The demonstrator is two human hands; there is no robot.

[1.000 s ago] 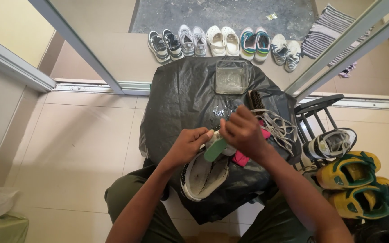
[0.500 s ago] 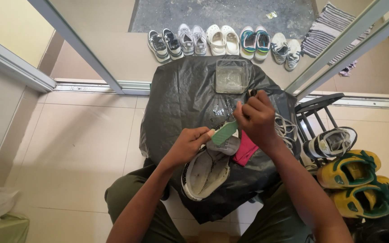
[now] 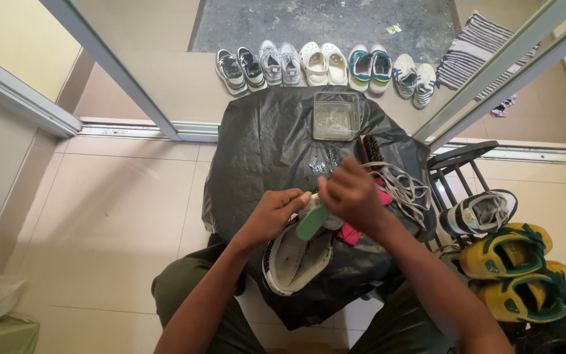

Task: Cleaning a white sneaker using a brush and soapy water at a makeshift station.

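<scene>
Black plastic sheet (image 3: 263,141) covers the worktop at frame centre. Right hand (image 3: 352,193), back lower than 0.5 s ago, grips the green insole (image 3: 312,223) w/ closed fingers; left hand (image 3: 275,213) pinches the white sneaker (image 3: 294,257) — fitting goes on.

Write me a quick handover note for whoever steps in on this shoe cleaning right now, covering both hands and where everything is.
Left hand: steadies the white shoe, which lies on its side on the black plastic sheet.
Right hand: closed around a green-handled tool, held against the shoe.
Nearby on the sheet: clear plastic tub, dark brush, loose laces, pink cloth.
Done: laces appear to be out.
Left: how clean the shoe is cannot be told. Its likely partner sits on the black rack at right.
</scene>
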